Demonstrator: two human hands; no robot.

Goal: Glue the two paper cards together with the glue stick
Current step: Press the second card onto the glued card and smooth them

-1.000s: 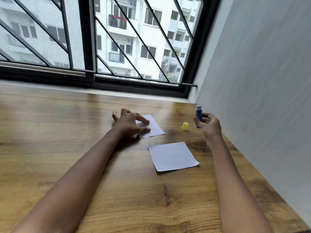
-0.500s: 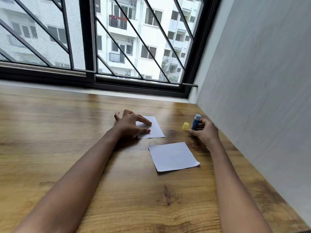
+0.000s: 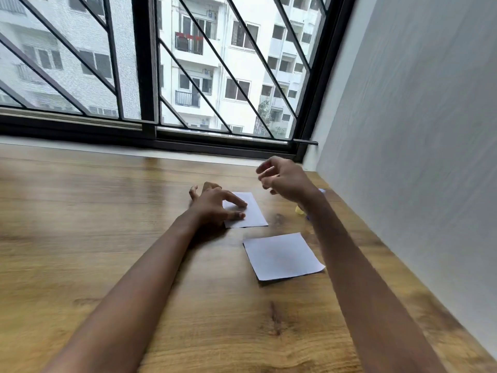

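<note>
The left hand (image 3: 215,204) lies spread on the wooden counter (image 3: 107,238), its fingertips pressing the far paper card (image 3: 251,211) flat. Nearer the viewer, and just apart from that card, the second paper card (image 3: 282,255) lies loose on the counter with nothing touching it. The right hand (image 3: 285,179) is raised above the counter beyond the cards, blurred, fingers loosely curled and holding nothing that can be made out. Behind its wrist the yellow cap (image 3: 299,210) sits on the counter, and a sliver of blue beside the forearm is probably the glue stick (image 3: 322,190), mostly hidden. Whether glue is already on the far card cannot be told. Judging by the empty right hand, the joining step looks to be next: take up the near card, line its edges over the held card, lower it and press down
</note>
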